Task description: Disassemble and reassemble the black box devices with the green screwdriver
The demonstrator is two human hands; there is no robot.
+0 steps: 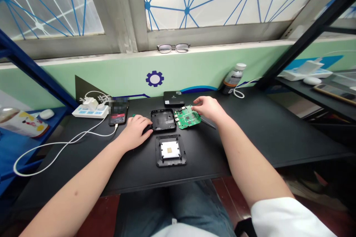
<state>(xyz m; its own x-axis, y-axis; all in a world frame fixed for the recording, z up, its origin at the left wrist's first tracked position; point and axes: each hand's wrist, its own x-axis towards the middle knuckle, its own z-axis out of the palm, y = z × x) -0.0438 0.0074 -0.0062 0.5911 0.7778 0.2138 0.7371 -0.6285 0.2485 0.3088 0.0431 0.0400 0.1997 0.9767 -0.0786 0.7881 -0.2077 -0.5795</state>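
Under the right hand, seemingly touching, circuit board

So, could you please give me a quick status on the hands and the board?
Left hand flat against black shell. Right hand on green board's edge, grip unclear. Second shell nearer, apart.

We see a black table carrying a green circuit board under our right fingertips and a black case half beside our left fingers. Nearer us than both sets of fingers lies another case half, and a phone and power strip sit left of our left fingers.
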